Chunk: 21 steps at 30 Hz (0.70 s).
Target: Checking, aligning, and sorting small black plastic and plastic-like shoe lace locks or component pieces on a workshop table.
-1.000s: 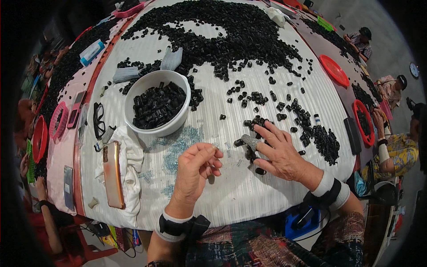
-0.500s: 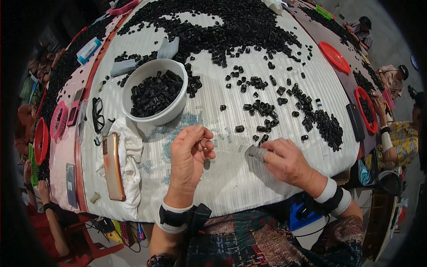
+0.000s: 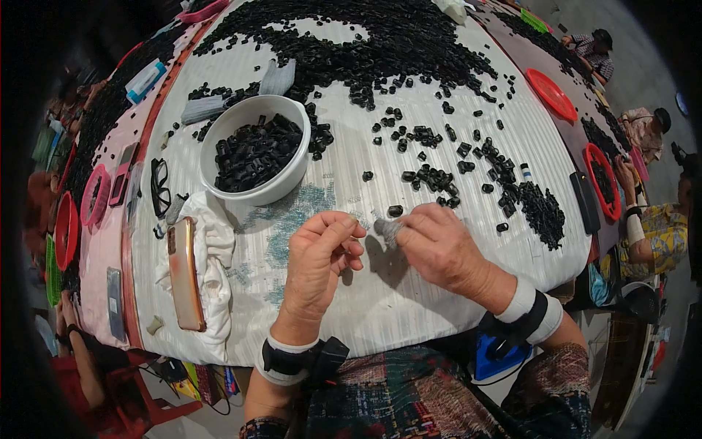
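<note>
My left hand (image 3: 325, 260) is raised over the pale striped cloth (image 3: 365, 322), thumb and fingertips pinched together; whatever is between them is too small to make out. Close by on the right, my right hand (image 3: 446, 249) has its fingers closed around a grey, cloth-like piece (image 3: 389, 233) at the fingertips. A gap separates the two hands. Just beyond the right hand lies a short black plastic piece (image 3: 395, 211), with a cluster of similar pieces (image 3: 431, 179) behind it. Beyond my left hand spreads a patch of tiny blue-grey bits (image 3: 300, 219).
A white bowl (image 3: 300, 157) holds black pieces. Behind it stretches a large black heap (image 3: 380, 44). At left lie eyeglasses (image 3: 159, 190), a phone (image 3: 186, 274) and white cloth (image 3: 216, 293). A smaller dark pile (image 3: 541, 212) sits at right. Other people (image 3: 643, 124) work at neighbouring tables.
My right hand has moved left with the grey piece, closer to my left hand. The left hand has shifted slightly right. Some black pieces beside the right hand no longer show.
</note>
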### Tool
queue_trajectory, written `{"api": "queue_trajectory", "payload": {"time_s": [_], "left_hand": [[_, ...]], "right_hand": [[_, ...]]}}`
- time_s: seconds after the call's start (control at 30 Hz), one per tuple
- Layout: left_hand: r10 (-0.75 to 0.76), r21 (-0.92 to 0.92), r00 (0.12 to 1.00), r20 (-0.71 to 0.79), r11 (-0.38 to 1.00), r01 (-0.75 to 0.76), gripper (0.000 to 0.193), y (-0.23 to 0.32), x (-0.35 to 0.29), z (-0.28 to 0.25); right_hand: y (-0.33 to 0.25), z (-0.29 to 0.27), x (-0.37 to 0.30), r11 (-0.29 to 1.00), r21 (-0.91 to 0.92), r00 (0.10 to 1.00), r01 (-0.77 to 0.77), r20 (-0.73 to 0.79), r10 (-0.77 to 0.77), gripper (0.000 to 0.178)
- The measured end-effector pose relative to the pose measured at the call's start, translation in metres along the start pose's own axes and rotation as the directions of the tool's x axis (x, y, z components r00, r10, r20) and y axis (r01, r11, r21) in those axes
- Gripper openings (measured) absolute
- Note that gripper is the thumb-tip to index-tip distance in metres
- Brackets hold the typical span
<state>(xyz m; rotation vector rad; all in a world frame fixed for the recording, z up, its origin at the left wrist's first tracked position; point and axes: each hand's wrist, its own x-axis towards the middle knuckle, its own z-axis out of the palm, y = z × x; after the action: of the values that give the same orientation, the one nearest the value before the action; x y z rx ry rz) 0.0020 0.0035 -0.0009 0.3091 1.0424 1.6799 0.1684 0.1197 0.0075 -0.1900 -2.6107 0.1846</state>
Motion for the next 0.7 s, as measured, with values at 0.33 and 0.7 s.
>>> {"api": "queue_trajectory", "payload": {"time_s": [0.33, 0.7], "left_hand": [[-0.028, 0.038, 0.999, 0.031, 0.999, 0.026, 0.013, 0.0, -0.001, -0.001], [-0.056, 0.082, 0.998, 0.038, 0.995, 0.053, 0.013, -0.008, -0.001, 0.006]], "right_hand": [[0.018, 0.013, 0.022, 0.987, 0.025, 0.987, -0.158, 0.011, 0.158, 0.029], [-0.004, 0.01, 0.023, 0.925, 0.299, 0.961, -0.235, -0.069, 0.266, 0.036]]}}
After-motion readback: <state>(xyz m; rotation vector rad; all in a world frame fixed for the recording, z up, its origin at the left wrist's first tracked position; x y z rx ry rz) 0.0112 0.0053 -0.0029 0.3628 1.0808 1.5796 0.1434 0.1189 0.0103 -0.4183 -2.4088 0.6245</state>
